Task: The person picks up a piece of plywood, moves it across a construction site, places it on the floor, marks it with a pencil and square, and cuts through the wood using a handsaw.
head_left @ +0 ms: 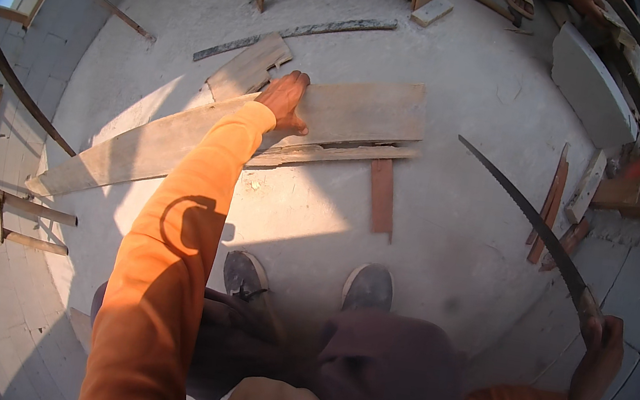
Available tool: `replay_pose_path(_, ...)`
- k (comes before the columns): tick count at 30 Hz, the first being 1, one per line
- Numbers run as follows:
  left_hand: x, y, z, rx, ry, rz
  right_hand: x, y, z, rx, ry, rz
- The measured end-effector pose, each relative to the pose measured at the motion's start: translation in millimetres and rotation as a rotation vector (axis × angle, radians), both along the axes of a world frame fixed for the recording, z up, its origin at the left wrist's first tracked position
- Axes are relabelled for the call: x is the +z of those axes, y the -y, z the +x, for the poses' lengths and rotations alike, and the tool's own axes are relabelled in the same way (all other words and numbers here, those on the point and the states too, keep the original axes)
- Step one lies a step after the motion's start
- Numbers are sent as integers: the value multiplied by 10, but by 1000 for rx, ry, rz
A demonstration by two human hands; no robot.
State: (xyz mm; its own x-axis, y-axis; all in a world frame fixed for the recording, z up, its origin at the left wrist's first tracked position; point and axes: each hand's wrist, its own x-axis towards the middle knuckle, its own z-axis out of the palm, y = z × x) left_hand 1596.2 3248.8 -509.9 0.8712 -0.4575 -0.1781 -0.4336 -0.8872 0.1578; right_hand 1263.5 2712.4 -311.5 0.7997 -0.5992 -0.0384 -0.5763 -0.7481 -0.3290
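A long, weathered wooden plank (362,111) lies slantwise on the floor ahead of my feet. Across its width my left hand (285,100) grips it, with the thumb toward the near edge and the fingers bent near the far one. Along the plank's near edge runs a narrow split strip of wood (327,154). My right hand (600,350), far out to the right, is closed around the handle end of a saw (540,220). Its long, dark toothed blade points up and left, apart from the plank. Most of the handle is hidden by the fingers.
A short broken board (253,66) and a thin dark strip (304,32) lie beyond the plank. Nearer sits a reddish-brown piece (381,197). Wood scraps (555,202) and a pale slab (593,88) are at the right. A wooden ladder (3,215) is at the left.
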Motion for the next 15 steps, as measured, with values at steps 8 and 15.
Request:
replay_pose_path(8,192,72,-87,5,-24,74,-1068,-963,218,7,678,791)
replay_pose_path(15,9,193,-260,83,136,66,-1859,-2025,290,129,813,908)
